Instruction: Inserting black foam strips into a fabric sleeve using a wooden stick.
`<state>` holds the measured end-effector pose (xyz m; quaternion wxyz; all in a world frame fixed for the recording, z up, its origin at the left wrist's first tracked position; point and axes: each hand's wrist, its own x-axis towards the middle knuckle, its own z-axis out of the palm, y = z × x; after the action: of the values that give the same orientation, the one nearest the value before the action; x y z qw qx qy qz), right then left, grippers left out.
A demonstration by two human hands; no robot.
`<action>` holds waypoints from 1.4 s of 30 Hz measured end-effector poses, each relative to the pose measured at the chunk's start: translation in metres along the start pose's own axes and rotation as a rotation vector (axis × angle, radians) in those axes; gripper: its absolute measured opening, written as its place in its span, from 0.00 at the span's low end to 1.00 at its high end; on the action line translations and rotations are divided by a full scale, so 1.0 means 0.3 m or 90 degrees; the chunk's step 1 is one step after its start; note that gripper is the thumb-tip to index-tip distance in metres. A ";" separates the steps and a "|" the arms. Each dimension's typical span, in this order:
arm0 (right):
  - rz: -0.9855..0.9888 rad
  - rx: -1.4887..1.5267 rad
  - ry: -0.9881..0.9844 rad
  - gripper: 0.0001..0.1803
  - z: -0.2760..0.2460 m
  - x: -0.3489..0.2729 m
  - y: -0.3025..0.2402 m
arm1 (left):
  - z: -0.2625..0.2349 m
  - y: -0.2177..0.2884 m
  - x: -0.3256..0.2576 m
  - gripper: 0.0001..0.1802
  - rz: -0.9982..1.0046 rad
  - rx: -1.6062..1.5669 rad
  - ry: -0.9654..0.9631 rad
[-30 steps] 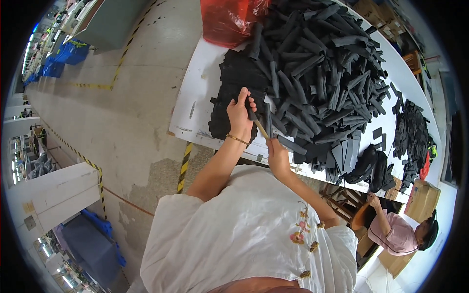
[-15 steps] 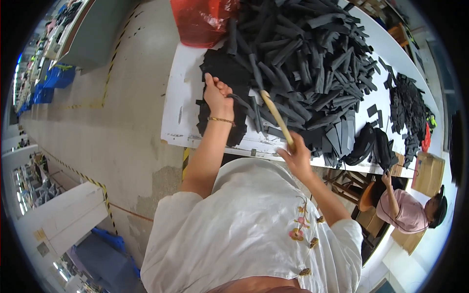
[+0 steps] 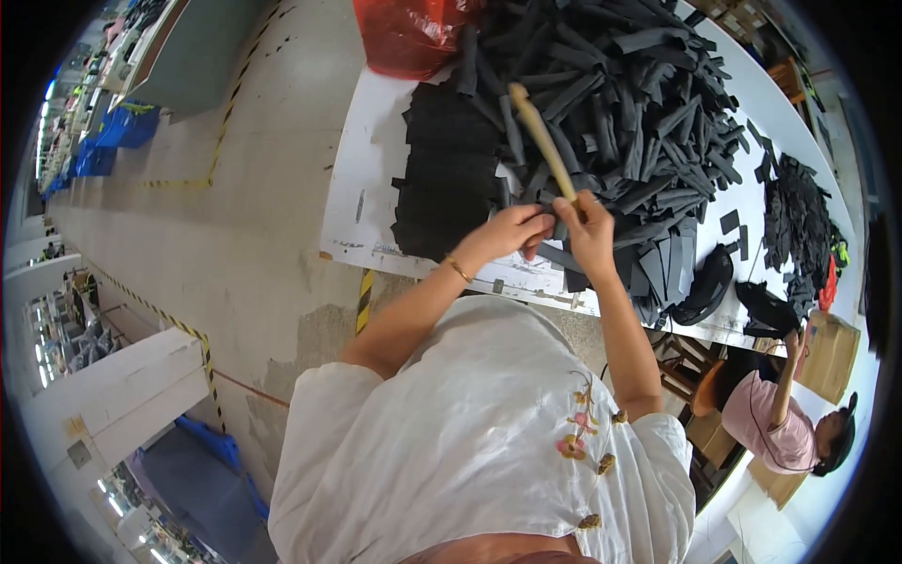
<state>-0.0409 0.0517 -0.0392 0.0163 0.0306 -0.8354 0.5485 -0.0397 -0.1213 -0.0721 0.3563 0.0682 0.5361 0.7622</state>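
Observation:
My right hand point(image 3: 590, 230) is closed round the lower end of a pale wooden stick point(image 3: 545, 136), which points up and away over the pile. Close beside it on the left, my left hand point(image 3: 519, 231) has its fingers curled at a dark grey fabric piece point(image 3: 561, 230) between the two hands. Most of that piece is hidden by the fingers. Left of the hands, flat black pieces point(image 3: 446, 183) lie in overlapping rows on the white table point(image 3: 352, 202). A large heap of dark grey rolled pieces point(image 3: 629, 122) spreads just beyond my hands.
A red plastic bag point(image 3: 409, 38) stands at the table's far left. Flat grey pieces point(image 3: 665, 258) and a black pouch point(image 3: 707, 287) lie to the right, with another black heap point(image 3: 794, 221) beyond. A seated co-worker in pink point(image 3: 770, 418) handles a black item at the right edge.
My left hand has moved right, off the flat black pieces, to beside my right hand. The right hand and stick have risen farther over the heap. The co-worker's arm has shifted.

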 end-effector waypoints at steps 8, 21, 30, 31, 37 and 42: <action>-0.003 0.078 0.398 0.16 -0.107 0.127 -0.037 | 0.157 -0.028 -0.088 0.18 0.109 0.004 0.052; 0.082 -0.290 0.484 0.22 -0.695 0.427 0.176 | -0.346 -0.166 -0.163 0.10 0.224 0.834 0.352; -0.354 -0.480 -0.111 0.14 -0.308 -0.020 0.073 | -0.391 -0.067 -0.162 0.06 0.097 0.481 0.366; -0.344 -0.474 -0.122 0.14 -0.288 -0.034 0.075 | -0.391 -0.055 -0.162 0.07 0.106 0.485 0.362; -0.372 -0.480 -0.139 0.15 -0.258 -0.034 0.079 | -0.369 -0.031 -0.151 0.06 0.117 0.512 0.314; -0.329 -0.524 -0.218 0.21 -0.204 -0.037 0.091 | -0.342 -0.009 -0.105 0.05 0.229 0.573 0.245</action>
<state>-0.0321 0.1190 -0.0406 0.0252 0.3166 -0.9379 0.1392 -0.0651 -0.2190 -0.1082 0.0498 0.1643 0.8463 0.5044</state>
